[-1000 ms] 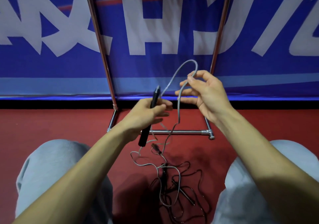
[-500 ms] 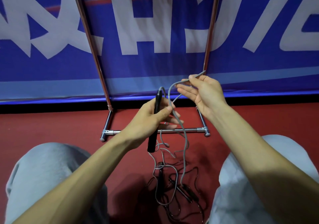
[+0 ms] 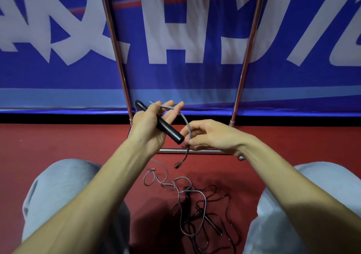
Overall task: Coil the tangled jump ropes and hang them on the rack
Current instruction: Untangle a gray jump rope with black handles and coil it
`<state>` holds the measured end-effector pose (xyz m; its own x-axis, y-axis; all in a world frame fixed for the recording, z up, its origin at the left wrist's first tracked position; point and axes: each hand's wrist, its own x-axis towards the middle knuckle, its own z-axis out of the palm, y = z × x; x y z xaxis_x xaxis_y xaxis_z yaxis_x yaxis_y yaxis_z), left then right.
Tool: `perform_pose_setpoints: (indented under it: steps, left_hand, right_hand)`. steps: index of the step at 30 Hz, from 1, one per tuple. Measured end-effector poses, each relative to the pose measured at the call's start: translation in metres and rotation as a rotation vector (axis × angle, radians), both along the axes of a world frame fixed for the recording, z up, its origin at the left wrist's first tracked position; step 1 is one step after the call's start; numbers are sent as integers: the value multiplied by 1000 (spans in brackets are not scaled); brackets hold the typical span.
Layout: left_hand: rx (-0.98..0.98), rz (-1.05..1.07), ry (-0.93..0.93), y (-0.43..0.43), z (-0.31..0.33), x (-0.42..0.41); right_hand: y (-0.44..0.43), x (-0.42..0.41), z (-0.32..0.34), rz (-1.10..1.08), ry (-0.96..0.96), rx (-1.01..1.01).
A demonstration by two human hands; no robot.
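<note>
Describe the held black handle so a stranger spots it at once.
Find the blue banner and the rack before it. Near the foot of its left post, the left hand holds the handle. It is a thick, stiff black stick, unlike the thin grey rope beside it and the tangle on the floor.

Black handle [image 3: 168,128], grey rope [image 3: 186,125], red floor [image 3: 58,142]

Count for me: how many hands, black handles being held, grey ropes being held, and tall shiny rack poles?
Hands: 2, the left hand and the right hand
Handles held: 1, the black handle
Ropes held: 1, the grey rope
Tall poles: 2, the left rack pole and the right rack pole
Total: 6
</note>
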<state>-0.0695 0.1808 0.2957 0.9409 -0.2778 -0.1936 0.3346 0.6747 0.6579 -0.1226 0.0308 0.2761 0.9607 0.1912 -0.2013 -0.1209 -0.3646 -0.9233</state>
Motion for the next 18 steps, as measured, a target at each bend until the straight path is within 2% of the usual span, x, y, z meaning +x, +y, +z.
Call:
perform_pose_setpoints:
  steps: [5,8,10,12,16,18]
  left_hand:
    - [-89,-16,62,3,0,3]
    - [-18,-14,41,-1,-8,5]
    - [113,-44,-18,-4,-14,8]
    - [298,-121,-95,-6,-18,7]
    - [657,-396,-267,-11,-22,-6]
    - [756,-520,-346,-14,-27,-11]
  right_hand:
    - [1,9,-12,-156,-199,-410]
    - [-3,11,-14,-262,-206,-432]
    - [-9,12,-10,-368,-211,-353]
    - [-17,10,-3,-479,-224,-185]
    - [-32,6,14,-650,-273,158]
    - [-37,4,20,-717,-294,296]
